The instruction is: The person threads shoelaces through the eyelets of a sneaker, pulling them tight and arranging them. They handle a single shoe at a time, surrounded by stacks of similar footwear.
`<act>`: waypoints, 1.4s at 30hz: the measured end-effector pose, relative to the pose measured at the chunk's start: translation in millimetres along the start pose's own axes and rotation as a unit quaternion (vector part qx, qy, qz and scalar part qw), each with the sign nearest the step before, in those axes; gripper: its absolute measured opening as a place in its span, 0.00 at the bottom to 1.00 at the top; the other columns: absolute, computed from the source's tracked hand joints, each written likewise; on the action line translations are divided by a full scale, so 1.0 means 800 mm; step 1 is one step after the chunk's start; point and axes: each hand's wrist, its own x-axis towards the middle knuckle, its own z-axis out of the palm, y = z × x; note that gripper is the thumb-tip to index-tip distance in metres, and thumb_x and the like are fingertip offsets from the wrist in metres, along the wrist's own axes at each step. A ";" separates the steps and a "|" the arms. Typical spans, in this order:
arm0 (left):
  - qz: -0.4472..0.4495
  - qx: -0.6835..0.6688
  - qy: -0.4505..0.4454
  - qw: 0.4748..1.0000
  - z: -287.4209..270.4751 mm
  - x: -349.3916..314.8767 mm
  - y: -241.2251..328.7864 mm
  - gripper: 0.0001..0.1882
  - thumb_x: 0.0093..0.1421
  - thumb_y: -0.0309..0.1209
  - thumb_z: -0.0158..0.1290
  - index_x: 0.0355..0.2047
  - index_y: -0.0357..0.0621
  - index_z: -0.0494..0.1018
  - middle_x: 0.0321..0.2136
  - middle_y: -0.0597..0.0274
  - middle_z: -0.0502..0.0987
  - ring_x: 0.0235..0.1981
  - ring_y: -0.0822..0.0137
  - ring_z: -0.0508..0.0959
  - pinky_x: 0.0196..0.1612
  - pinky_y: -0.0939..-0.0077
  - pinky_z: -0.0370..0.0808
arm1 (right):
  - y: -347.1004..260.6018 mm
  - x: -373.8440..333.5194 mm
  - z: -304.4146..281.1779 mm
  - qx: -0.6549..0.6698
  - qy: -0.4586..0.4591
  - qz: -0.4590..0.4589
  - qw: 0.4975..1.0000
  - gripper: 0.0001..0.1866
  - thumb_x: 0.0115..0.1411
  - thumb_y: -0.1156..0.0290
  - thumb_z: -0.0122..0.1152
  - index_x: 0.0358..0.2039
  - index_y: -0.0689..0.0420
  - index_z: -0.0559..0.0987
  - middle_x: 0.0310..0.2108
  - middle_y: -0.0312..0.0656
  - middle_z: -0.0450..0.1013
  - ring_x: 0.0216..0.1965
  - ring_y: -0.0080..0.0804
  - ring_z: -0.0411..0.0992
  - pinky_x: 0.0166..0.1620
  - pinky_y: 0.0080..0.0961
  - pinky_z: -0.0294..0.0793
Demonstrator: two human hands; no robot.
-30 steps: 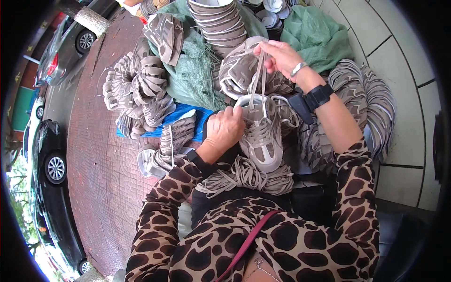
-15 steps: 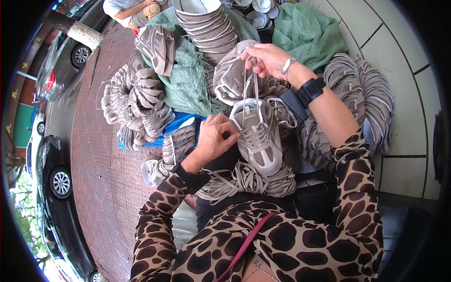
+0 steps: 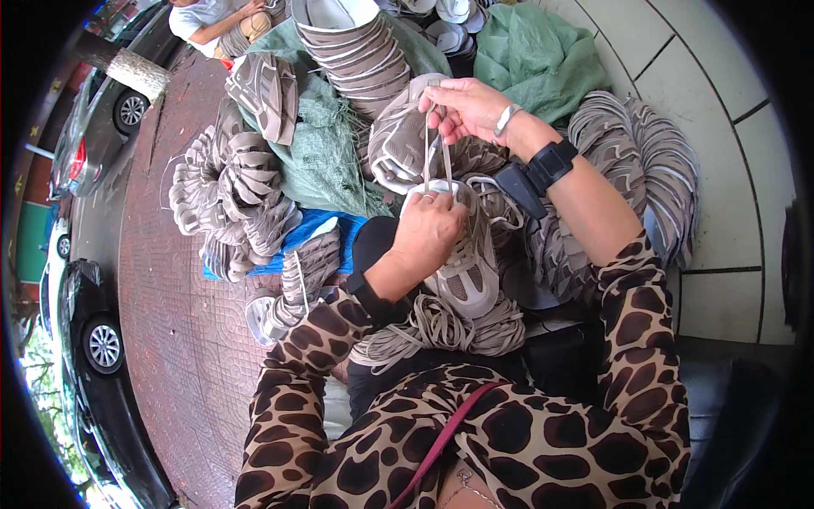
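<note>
A beige-grey shoe upper (image 3: 468, 284) lies toe toward me over my lap, partly covered by my left hand (image 3: 431, 227). That hand is closed at the tongue and top eyelets; what its fingertips grip is hidden. Above it, my right hand (image 3: 471, 110) pinches the ends of a flat beige shoelace (image 3: 448, 161) and holds its two strands taut upward from the upper. Behind the laces sits another shoe upper (image 3: 398, 144). Below the toe, a bundle of loose laces (image 3: 424, 331) rests across my lap.
Stacked uppers (image 3: 352, 55) stand at the back, beside green woven sacking (image 3: 538, 64). Fanned rows of uppers (image 3: 636, 170) lie at right, bundled uppers (image 3: 225, 178) at left on a blue sheet (image 3: 352, 237). A seated person (image 3: 220, 25) is far left; parked cars (image 3: 102, 339) line the paving.
My left hand has moved right and up, from beside the upper onto its tongue and lace area. My right hand still holds the lace up. The whole view has shifted slightly.
</note>
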 end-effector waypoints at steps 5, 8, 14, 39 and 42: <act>-0.076 0.043 -0.089 0.992 -0.013 0.013 0.014 0.08 0.52 0.30 0.52 0.32 0.45 0.67 0.25 0.58 0.75 0.29 0.59 0.78 0.33 0.66 0.67 | 0.001 0.003 -0.003 -0.010 0.002 -0.013 1.000 0.15 0.68 0.60 0.47 0.37 0.58 0.75 0.26 0.36 0.73 0.24 0.21 0.73 0.30 0.20 0.76; -0.106 -0.040 -0.047 0.992 -0.013 0.014 0.017 0.11 0.53 0.32 0.54 0.35 0.44 0.68 0.25 0.57 0.75 0.29 0.59 0.77 0.32 0.66 0.67 | 0.015 0.016 0.007 -0.013 0.015 -0.054 0.998 0.16 0.67 0.60 0.47 0.32 0.59 0.77 0.27 0.38 0.75 0.27 0.26 0.75 0.35 0.25 0.77; -0.202 -0.208 0.155 0.945 -0.010 -0.024 -0.037 0.17 0.57 0.37 0.56 0.41 0.37 0.71 0.25 0.56 0.74 0.26 0.62 0.74 0.33 0.67 0.71 | 0.037 0.047 -0.018 -0.282 0.091 -0.294 0.909 0.16 0.66 0.61 0.47 0.32 0.58 0.79 0.28 0.38 0.78 0.33 0.28 0.74 0.41 0.26 0.71; -0.185 -0.761 0.151 0.604 -0.084 0.054 -0.106 0.14 0.68 0.34 0.43 0.36 0.37 0.74 0.34 0.59 0.78 0.39 0.67 0.77 0.49 0.72 0.71 | -0.042 -0.077 0.037 -0.254 -0.069 0.023 0.964 0.17 0.64 0.60 0.50 0.39 0.62 0.78 0.32 0.44 0.77 0.34 0.27 0.78 0.34 0.26 0.77; -0.107 -0.658 0.170 0.725 -0.113 0.075 -0.085 0.14 0.68 0.35 0.45 0.36 0.37 0.76 0.34 0.61 0.79 0.38 0.71 0.77 0.48 0.76 0.71 | 0.031 -0.071 0.075 -0.226 -0.034 -0.157 0.961 0.16 0.67 0.64 0.48 0.39 0.65 0.78 0.31 0.38 0.77 0.35 0.22 0.74 0.39 0.20 0.73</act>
